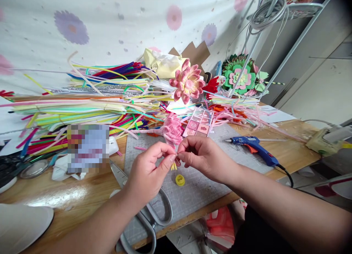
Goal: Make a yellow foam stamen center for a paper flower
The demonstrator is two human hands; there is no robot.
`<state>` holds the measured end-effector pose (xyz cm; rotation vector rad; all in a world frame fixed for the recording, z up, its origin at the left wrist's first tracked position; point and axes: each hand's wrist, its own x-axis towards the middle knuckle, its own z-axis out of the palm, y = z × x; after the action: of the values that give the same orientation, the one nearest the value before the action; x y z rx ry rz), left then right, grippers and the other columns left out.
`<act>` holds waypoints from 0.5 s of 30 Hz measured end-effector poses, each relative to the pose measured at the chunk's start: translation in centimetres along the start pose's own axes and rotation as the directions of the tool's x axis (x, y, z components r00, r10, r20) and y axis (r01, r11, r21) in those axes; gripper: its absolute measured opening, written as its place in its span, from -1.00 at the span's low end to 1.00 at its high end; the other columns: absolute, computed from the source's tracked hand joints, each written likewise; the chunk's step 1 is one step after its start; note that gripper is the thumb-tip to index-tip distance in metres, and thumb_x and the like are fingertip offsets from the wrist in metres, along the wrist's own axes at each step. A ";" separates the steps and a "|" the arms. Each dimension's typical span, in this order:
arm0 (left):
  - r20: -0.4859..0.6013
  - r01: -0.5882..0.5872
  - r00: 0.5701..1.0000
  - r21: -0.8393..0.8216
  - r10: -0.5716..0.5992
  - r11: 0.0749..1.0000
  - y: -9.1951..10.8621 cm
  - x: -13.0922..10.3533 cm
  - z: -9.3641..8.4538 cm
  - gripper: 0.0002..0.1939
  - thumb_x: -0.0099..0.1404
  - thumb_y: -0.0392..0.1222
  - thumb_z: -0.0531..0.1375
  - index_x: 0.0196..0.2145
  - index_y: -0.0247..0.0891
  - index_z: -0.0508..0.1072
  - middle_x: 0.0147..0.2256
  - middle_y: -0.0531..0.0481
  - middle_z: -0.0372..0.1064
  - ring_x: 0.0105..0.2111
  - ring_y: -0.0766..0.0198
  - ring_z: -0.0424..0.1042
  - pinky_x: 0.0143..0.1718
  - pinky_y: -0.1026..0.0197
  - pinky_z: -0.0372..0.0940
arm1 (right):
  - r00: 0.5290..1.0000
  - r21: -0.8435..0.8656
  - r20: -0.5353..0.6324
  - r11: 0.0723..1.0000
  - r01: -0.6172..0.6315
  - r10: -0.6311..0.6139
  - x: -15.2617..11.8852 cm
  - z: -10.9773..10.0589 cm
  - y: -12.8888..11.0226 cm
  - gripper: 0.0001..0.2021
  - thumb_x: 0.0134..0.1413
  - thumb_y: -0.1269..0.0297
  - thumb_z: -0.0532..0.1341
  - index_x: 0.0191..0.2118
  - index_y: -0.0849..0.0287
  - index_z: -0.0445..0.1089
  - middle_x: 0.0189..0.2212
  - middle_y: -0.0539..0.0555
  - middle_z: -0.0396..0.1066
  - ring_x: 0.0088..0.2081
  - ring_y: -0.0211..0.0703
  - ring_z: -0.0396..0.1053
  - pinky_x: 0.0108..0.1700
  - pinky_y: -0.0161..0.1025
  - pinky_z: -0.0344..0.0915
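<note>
My left hand (152, 171) and my right hand (205, 157) meet above the grey cutting mat (203, 195), thumbs and forefingers pinched tip to tip. A tiny pale, thin thing shows between the fingertips; its kind is too small to tell. Just below them appears a small yellow tufted piece (173, 166), partly hidden by the fingers. On the mat nearer me sits a small round yellow coil (180, 180). Right behind my hands lies a pink fuzzy pipe-cleaner flower (172, 129), its stem pointing left. A makeup palette (198, 122) with pink shades lies beyond it.
Large scissors (150, 224) lie left of the mat, handles toward me. At right rests a blue glue gun (254, 146) with its cord. Bundles of coloured pipe cleaners (82, 107) fill the back. A finished pink flower (187, 81) stands upright there. A power strip (324, 138) sits far right.
</note>
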<state>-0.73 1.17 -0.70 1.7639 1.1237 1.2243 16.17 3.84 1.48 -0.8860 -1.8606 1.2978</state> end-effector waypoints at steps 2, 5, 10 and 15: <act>0.036 0.033 0.999 -0.067 -0.031 0.997 0.0 0.1 0.0 -0.94 0.28 -0.29 0.12 -0.35 -0.21 0.37 -0.45 0.11 0.32 -0.43 0.35 0.32 -0.39 0.32 0.20 | 0.998 -0.100 -0.035 0.994 0.042 -0.046 -0.1 0.1 -0.2 -0.94 0.02 0.44 0.15 -0.44 0.23 0.30 -0.54 -0.02 0.38 -0.51 -0.34 0.28 -0.45 -0.39 0.21; 0.094 0.113 0.991 -0.199 -0.095 0.974 0.0 0.2 0.0 -0.91 0.29 -0.24 0.12 -0.38 -0.22 0.38 -0.47 0.10 0.30 -0.44 0.34 0.29 -0.40 0.31 0.18 | 0.985 -0.269 -0.088 0.956 0.117 -0.146 -0.3 0.4 -0.2 -0.92 0.02 0.49 0.15 -0.44 0.22 0.33 -0.55 -0.02 0.40 -0.51 -0.33 0.30 -0.45 -0.39 0.21; 0.109 0.197 0.979 -0.309 -0.171 0.930 -0.1 0.3 0.1 -0.90 0.26 -0.24 0.14 -0.42 -0.25 0.40 -0.47 0.08 0.32 -0.42 0.32 0.30 -0.37 0.29 0.19 | 0.905 -0.521 -0.098 0.796 0.308 -0.415 -0.6 0.6 0.0 -0.92 -0.02 0.51 0.17 -0.45 0.24 0.37 -0.53 0.01 0.37 -0.47 -0.29 0.28 -0.41 -0.36 0.21; 0.038 0.150 0.989 -0.215 -0.145 0.965 -0.5 0.3 0.1 -0.91 0.25 -0.26 0.15 -0.42 -0.23 0.39 -0.47 0.08 0.34 -0.42 0.31 0.32 -0.36 0.28 0.20 | 0.945 -0.462 -0.046 0.845 0.268 -0.325 -0.5 0.6 0.1 -0.92 -0.04 0.51 0.14 -0.45 0.23 0.34 -0.55 -0.02 0.33 -0.49 -0.32 0.24 -0.43 -0.37 0.17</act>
<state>-0.70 1.65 -1.09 1.4994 1.0455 1.1866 15.95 3.15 1.20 -0.8372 -2.1365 0.6123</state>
